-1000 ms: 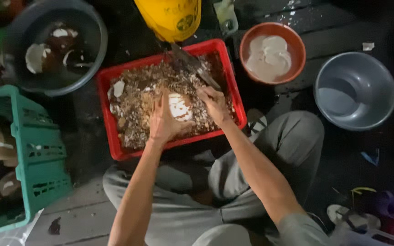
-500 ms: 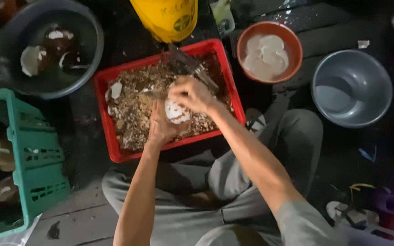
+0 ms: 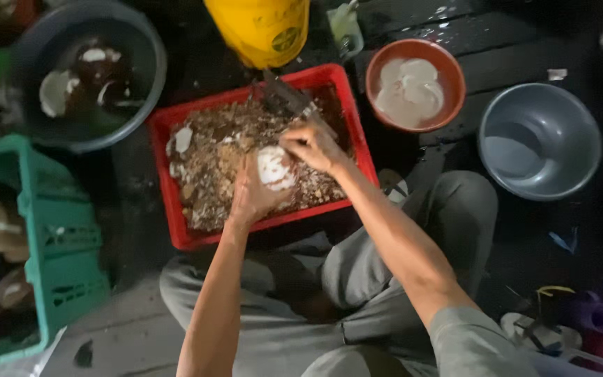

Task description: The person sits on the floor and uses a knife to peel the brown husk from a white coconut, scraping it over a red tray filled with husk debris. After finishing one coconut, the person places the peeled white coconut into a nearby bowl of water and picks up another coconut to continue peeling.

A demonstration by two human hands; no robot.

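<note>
The white coconut piece (image 3: 274, 168) was held over the middle of the red crate (image 3: 176, 209), cupped from below in the clenched grip of the left hand (image 3: 251, 197), at the crate's six o'clock side. Compared with a second earlier, the right hand (image 3: 313, 145) had been drawn in from the three o'clock side and brought onto the piece's upper edge, its grip closed on what looked like a dark blade (image 3: 289, 100) angled toward twelve o'clock; the exact hold could not be made out. The change suggested that a fresh paring stroke was being set against the piece. Brown shavings (image 3: 211, 167) were heaped in the crate. Pared white pieces were seen in the brown bowl (image 3: 448, 70) at two o'clock, unpeeled halves in the dark basin (image 3: 148, 77) at ten o'clock, and a grey basin (image 3: 581, 112) at three o'clock.
</note>
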